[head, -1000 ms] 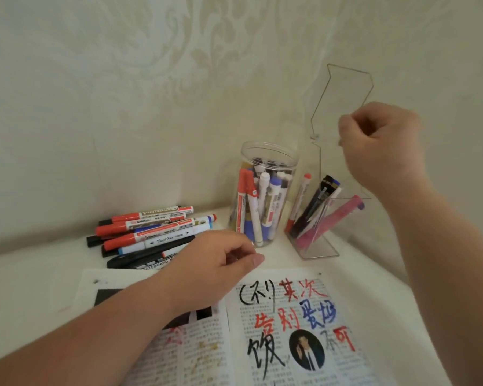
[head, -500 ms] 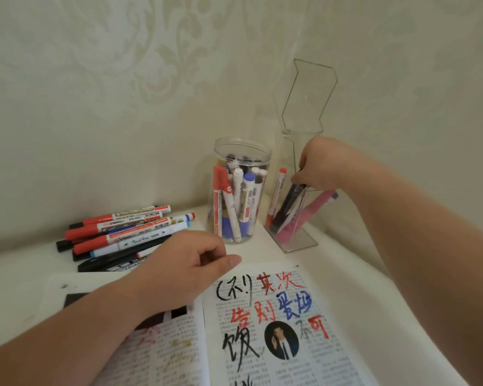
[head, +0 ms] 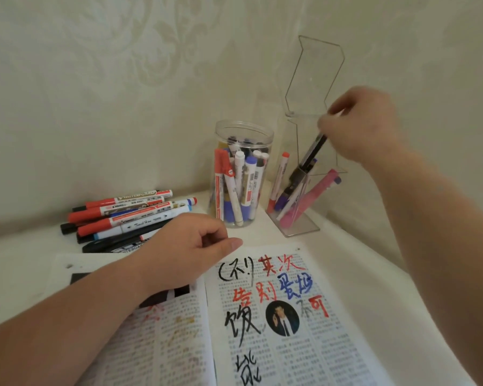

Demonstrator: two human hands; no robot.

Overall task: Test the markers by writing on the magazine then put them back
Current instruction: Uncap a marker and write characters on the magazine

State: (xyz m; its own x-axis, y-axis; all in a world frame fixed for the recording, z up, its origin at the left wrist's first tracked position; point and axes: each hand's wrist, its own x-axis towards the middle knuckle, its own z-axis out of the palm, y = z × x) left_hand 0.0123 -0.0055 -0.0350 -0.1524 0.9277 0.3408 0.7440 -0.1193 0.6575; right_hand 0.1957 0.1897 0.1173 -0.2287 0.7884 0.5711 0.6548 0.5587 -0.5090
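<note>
An open magazine (head: 304, 344) lies in front of me, its right page covered with red, blue and black marker characters. My left hand (head: 190, 246) rests on the left page with fingers loosely curled, holding nothing. My right hand (head: 365, 126) pinches the top end of a black marker (head: 314, 153), which slants upward with its lower end still in the clear acrylic holder (head: 299, 224). Other markers and a pink one (head: 315, 190) lean in that holder.
A clear round jar (head: 243, 174) full of markers stands left of the holder. Several red, blue and black markers (head: 123, 215) lie in a pile at the back left. Patterned walls meet in a corner right behind the holder.
My right hand dropped to the acrylic holder, took hold of the black marker and is now lifting it up and out. The left hand stayed on the page.
</note>
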